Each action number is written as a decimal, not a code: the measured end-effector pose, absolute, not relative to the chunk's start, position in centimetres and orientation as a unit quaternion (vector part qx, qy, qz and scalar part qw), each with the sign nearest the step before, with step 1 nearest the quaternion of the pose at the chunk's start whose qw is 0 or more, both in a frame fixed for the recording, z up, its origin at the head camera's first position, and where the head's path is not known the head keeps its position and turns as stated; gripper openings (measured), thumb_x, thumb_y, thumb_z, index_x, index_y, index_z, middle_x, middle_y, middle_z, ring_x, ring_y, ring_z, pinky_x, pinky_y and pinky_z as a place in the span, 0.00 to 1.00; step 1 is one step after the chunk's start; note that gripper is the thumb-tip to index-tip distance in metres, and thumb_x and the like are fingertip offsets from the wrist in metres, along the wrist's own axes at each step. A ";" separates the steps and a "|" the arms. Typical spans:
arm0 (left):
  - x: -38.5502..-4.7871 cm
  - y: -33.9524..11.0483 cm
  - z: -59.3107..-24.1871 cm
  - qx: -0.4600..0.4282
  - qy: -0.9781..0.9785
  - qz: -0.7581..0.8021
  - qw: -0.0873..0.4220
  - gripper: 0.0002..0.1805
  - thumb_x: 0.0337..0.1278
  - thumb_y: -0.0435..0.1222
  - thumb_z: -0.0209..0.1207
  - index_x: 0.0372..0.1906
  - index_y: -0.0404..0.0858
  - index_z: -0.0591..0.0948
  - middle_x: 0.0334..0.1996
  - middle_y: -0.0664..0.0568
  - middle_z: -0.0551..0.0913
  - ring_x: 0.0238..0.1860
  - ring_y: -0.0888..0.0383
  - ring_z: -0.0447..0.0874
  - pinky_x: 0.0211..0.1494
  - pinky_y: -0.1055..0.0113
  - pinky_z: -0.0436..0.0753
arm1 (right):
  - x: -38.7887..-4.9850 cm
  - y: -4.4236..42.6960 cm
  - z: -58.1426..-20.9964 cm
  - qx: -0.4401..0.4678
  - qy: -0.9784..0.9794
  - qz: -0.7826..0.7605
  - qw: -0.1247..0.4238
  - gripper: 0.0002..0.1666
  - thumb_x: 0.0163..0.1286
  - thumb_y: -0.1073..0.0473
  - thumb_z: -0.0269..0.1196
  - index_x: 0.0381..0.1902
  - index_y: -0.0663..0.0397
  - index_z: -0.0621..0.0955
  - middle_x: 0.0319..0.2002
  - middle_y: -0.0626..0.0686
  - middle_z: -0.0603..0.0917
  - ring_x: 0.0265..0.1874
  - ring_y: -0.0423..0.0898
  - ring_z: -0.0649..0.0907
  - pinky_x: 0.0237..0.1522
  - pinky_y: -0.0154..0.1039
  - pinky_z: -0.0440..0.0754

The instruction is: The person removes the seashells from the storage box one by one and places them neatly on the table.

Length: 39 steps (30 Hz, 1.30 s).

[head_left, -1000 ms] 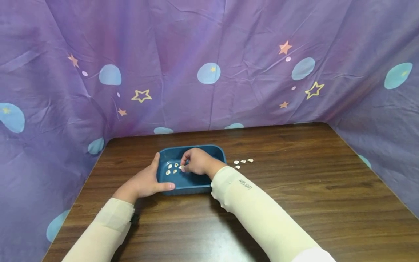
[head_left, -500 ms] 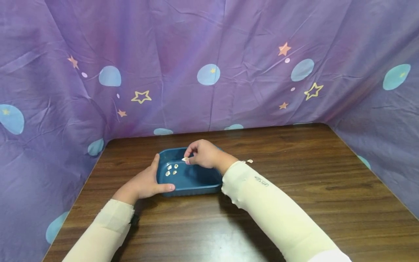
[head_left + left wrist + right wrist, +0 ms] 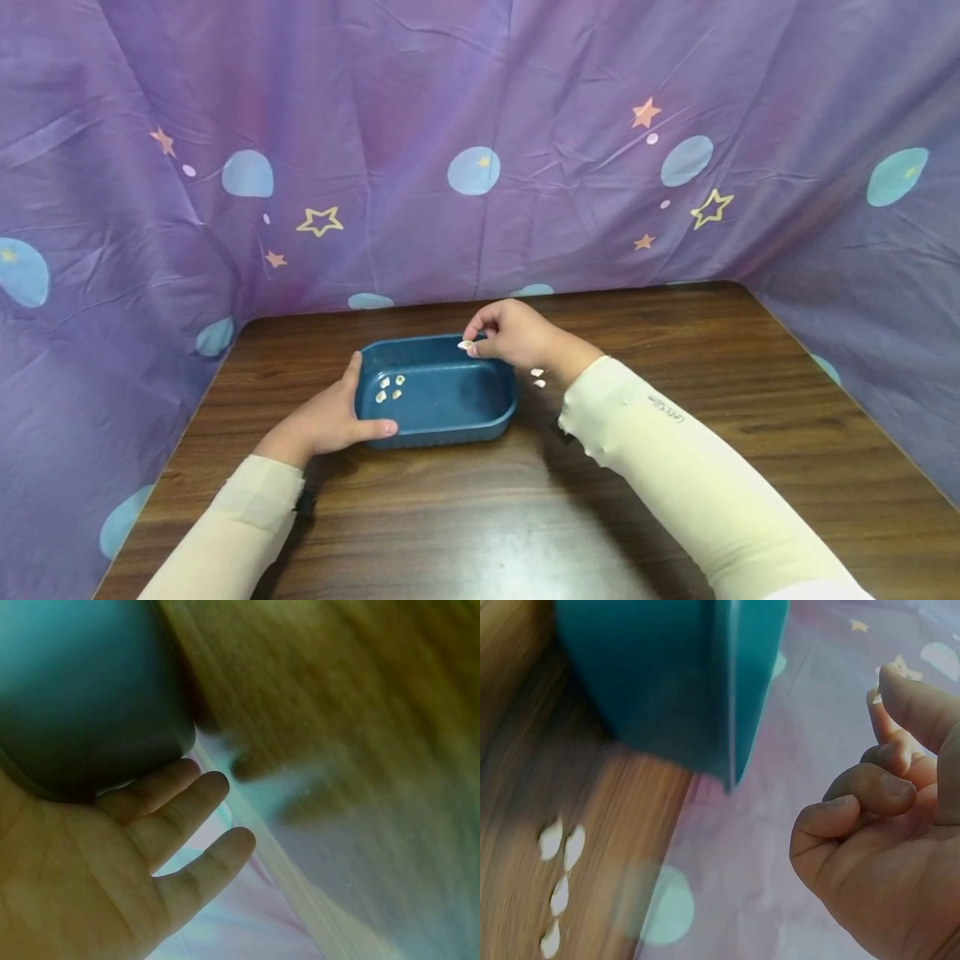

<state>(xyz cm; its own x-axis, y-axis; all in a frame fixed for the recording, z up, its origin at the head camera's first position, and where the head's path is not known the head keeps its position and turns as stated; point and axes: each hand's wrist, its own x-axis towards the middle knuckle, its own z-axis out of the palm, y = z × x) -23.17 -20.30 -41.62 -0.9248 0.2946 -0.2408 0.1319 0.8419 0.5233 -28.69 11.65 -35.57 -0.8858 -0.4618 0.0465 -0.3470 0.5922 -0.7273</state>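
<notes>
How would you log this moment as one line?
Left hand: touching blue rounded-rectangular basin | Right hand: pinching small white shell | In basin: four similar shells | On brown wooden table: four more shells

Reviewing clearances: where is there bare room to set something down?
Bare: tabletop right of the right sleeve and in front of the blue tray, plus the tray's right half. Crowded: its left end (four white pieces) and outside its right wall (loose pieces).

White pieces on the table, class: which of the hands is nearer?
Right. The right hand is raised just beside the white pieces; the left hand is farther off, on the left end of the tray.
</notes>
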 end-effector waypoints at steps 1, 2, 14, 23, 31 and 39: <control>-23.2 -20.3 -41.6 0.112 0.947 0.258 0.159 0.78 0.54 0.67 0.69 0.83 0.30 0.29 0.80 0.22 0.52 0.77 0.27 0.61 0.76 0.34 0.66 | -28.7 12.1 -35.6 -0.226 0.891 -0.388 0.071 0.04 0.68 0.60 0.74 0.39 0.53 0.90 0.18 0.44 0.70 0.19 0.39 0.69 0.26 0.35 0.69; -23.2 -20.3 -41.6 0.111 0.946 0.258 0.160 0.78 0.55 0.67 0.69 0.83 0.30 0.29 0.80 0.22 0.52 0.77 0.27 0.61 0.77 0.34 0.65 | -28.8 12.5 -35.6 -0.223 0.892 -0.387 0.070 0.05 0.67 0.60 0.74 0.39 0.53 0.90 0.18 0.44 0.71 0.19 0.39 0.69 0.26 0.35 0.69; -23.2 -20.4 -41.5 0.122 0.943 0.269 0.153 0.77 0.56 0.64 0.70 0.83 0.28 0.29 0.78 0.19 0.54 0.77 0.28 0.63 0.77 0.36 0.66 | -29.0 18.3 -37.4 -0.201 0.913 -0.351 0.059 0.05 0.67 0.60 0.73 0.40 0.55 0.90 0.19 0.43 0.72 0.20 0.39 0.72 0.26 0.34 0.72; -23.3 -20.5 -41.5 0.125 0.942 0.267 0.158 0.77 0.55 0.66 0.70 0.83 0.29 0.29 0.79 0.20 0.54 0.77 0.28 0.63 0.76 0.36 0.67 | -28.6 20.9 -39.5 -0.183 0.922 -0.335 0.067 0.04 0.65 0.64 0.73 0.38 0.58 0.89 0.20 0.43 0.72 0.24 0.41 0.71 0.29 0.35 0.69; -23.5 -20.6 -42.0 0.129 0.943 0.268 0.153 0.78 0.55 0.65 0.70 0.83 0.29 0.28 0.78 0.20 0.54 0.77 0.29 0.62 0.77 0.36 0.66 | -28.3 21.6 -40.9 -0.152 0.934 -0.307 0.102 0.04 0.64 0.65 0.74 0.36 0.57 0.88 0.23 0.45 0.78 0.27 0.43 0.74 0.33 0.39 0.72; -23.6 -20.5 -42.1 0.131 0.943 0.267 0.151 0.78 0.55 0.66 0.70 0.83 0.28 0.29 0.78 0.19 0.55 0.77 0.29 0.63 0.77 0.37 0.66 | -28.5 21.8 -42.0 -0.151 0.944 -0.274 0.102 0.05 0.63 0.64 0.75 0.33 0.55 0.87 0.25 0.45 0.83 0.28 0.42 0.76 0.36 0.38 0.74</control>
